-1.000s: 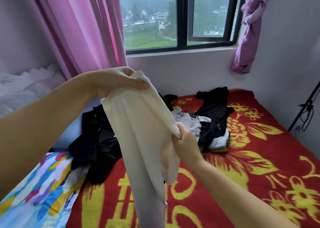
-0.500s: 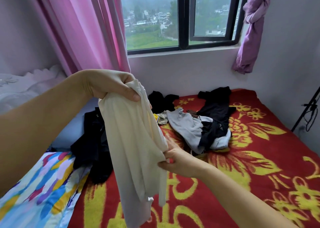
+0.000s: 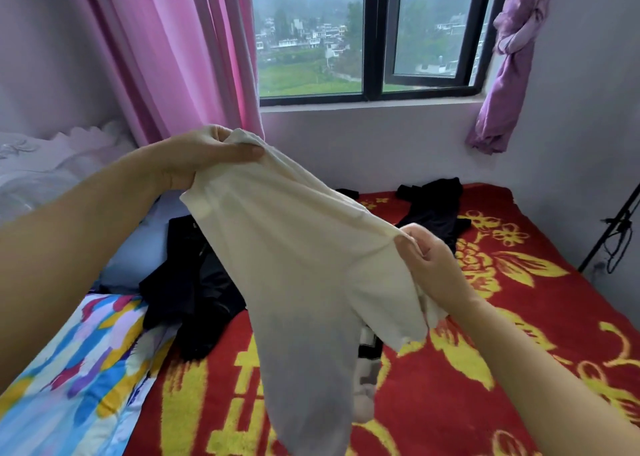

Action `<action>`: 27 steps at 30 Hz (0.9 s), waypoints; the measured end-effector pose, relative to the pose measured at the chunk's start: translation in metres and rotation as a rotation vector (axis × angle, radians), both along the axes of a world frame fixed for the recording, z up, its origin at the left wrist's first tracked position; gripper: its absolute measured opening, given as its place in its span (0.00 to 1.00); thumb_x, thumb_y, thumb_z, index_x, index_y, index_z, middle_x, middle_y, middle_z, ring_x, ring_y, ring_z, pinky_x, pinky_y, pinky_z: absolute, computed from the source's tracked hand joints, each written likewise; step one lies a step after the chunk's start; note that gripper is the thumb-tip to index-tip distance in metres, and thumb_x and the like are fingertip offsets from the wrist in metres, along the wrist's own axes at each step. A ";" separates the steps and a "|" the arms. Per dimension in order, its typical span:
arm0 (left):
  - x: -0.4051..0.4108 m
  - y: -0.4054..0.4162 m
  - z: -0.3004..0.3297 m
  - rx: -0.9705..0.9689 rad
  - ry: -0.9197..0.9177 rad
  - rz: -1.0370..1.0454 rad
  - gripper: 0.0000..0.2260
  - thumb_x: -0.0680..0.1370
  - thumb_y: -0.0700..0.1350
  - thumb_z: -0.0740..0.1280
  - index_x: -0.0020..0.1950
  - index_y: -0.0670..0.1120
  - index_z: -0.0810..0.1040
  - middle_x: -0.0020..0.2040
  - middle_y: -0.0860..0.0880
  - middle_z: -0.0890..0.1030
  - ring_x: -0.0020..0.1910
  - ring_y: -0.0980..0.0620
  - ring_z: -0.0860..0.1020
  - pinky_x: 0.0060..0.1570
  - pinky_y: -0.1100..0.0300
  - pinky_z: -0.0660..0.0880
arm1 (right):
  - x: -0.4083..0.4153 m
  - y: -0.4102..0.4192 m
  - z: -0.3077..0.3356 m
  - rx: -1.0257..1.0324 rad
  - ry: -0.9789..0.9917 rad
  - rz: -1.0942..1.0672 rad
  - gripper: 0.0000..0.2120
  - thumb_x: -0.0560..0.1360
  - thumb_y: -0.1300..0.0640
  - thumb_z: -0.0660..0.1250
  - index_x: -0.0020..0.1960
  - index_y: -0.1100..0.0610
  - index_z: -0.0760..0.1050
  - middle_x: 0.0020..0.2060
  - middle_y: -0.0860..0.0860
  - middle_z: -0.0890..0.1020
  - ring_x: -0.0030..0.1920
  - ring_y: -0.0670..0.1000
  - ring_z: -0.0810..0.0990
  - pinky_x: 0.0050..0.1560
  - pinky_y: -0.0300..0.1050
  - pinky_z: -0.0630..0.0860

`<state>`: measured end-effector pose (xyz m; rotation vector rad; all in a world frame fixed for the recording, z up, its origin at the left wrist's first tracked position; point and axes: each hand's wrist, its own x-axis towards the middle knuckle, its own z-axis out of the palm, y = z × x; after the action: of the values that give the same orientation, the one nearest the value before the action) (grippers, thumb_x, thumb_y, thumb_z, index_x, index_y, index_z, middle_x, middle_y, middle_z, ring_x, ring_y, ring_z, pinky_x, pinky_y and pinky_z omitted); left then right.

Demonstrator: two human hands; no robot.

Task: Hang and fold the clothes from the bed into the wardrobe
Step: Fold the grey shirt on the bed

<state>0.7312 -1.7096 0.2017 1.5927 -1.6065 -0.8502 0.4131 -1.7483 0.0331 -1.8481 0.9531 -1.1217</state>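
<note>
Both hands had drawn apart: left hand [image 3: 194,159] and right hand [image 3: 429,265] pinched the cream garment [image 3: 298,261], now spread for folding above the bed [image 3: 519,334].

This is a bedroom in a home. A bed [image 3: 519,317] fills most of the floor, covered with a red blanket [image 3: 433,403] patterned in yellow flowers, with a multicoloured quilt [image 3: 69,369] and a white pillow [image 3: 41,168] at one side. Dark clothes [image 3: 194,293] lie loose on the bed. Pink curtains [image 3: 180,50] and a knotted purple curtain [image 3: 509,57] frame a black-framed window [image 3: 372,36] that looks out on houses and green fields.
</note>
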 end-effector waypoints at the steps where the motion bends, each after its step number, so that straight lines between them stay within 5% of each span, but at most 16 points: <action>1: -0.001 0.000 0.001 -0.020 0.047 -0.015 0.29 0.50 0.65 0.80 0.42 0.47 0.85 0.41 0.47 0.84 0.39 0.50 0.82 0.41 0.56 0.81 | -0.007 -0.001 0.006 0.016 0.056 0.067 0.10 0.77 0.47 0.64 0.53 0.52 0.73 0.35 0.61 0.77 0.34 0.55 0.75 0.35 0.52 0.73; 4: 0.004 0.001 0.004 -0.072 0.118 -0.020 0.18 0.52 0.60 0.78 0.34 0.51 0.85 0.33 0.52 0.83 0.31 0.57 0.81 0.30 0.65 0.77 | -0.031 -0.007 0.016 -0.032 0.377 0.130 0.20 0.75 0.57 0.69 0.63 0.44 0.69 0.40 0.47 0.81 0.40 0.45 0.80 0.41 0.33 0.75; 7: 0.006 0.002 0.006 -0.087 0.176 0.006 0.10 0.59 0.56 0.74 0.32 0.50 0.84 0.30 0.52 0.82 0.28 0.58 0.80 0.27 0.67 0.75 | -0.045 -0.016 0.014 -0.131 0.499 0.011 0.03 0.73 0.68 0.65 0.42 0.62 0.76 0.36 0.54 0.78 0.35 0.50 0.74 0.34 0.33 0.68; 9: 0.005 0.002 0.003 -0.053 0.177 -0.016 0.07 0.62 0.53 0.73 0.31 0.50 0.84 0.30 0.52 0.82 0.28 0.58 0.79 0.27 0.67 0.75 | -0.049 -0.025 0.009 -0.088 0.554 -0.064 0.06 0.74 0.67 0.62 0.39 0.66 0.76 0.34 0.55 0.78 0.33 0.49 0.71 0.32 0.34 0.66; 14: 0.013 -0.001 -0.003 -0.062 0.154 -0.027 0.17 0.54 0.59 0.79 0.34 0.50 0.85 0.33 0.52 0.83 0.30 0.58 0.80 0.30 0.67 0.76 | -0.036 -0.036 0.006 -0.043 0.471 -0.114 0.12 0.74 0.69 0.57 0.35 0.58 0.72 0.28 0.48 0.72 0.31 0.48 0.68 0.29 0.36 0.62; 18: 0.043 -0.002 0.001 -0.064 0.154 0.012 0.30 0.48 0.64 0.81 0.42 0.48 0.85 0.37 0.50 0.84 0.34 0.54 0.82 0.32 0.64 0.78 | -0.035 -0.035 0.022 0.064 0.287 0.070 0.14 0.76 0.71 0.56 0.39 0.59 0.75 0.30 0.50 0.71 0.30 0.45 0.67 0.30 0.36 0.61; 21: 0.063 -0.009 -0.003 0.031 0.132 -0.004 0.20 0.59 0.61 0.78 0.42 0.49 0.85 0.39 0.49 0.84 0.35 0.54 0.83 0.32 0.63 0.78 | -0.035 -0.048 0.035 0.124 0.316 0.134 0.09 0.77 0.70 0.58 0.43 0.64 0.75 0.31 0.52 0.69 0.29 0.46 0.66 0.29 0.36 0.62; 23: 0.068 -0.023 -0.008 0.092 0.088 0.012 0.09 0.72 0.52 0.71 0.45 0.48 0.85 0.40 0.49 0.84 0.35 0.54 0.82 0.32 0.64 0.78 | -0.030 -0.069 0.037 0.101 0.472 0.090 0.11 0.77 0.68 0.59 0.39 0.59 0.74 0.29 0.49 0.69 0.27 0.44 0.66 0.28 0.34 0.63; 27: 0.068 -0.079 -0.029 -0.036 -0.043 0.233 0.11 0.77 0.46 0.69 0.56 0.42 0.82 0.40 0.49 0.82 0.35 0.55 0.79 0.33 0.67 0.77 | -0.006 -0.135 0.031 0.062 0.705 -0.105 0.08 0.76 0.65 0.57 0.42 0.59 0.74 0.31 0.52 0.76 0.24 0.49 0.78 0.22 0.35 0.67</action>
<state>0.7993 -1.7882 0.1728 1.7420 -1.4224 -0.6641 0.4075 -1.8835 0.0642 -2.2014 1.4641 -0.4683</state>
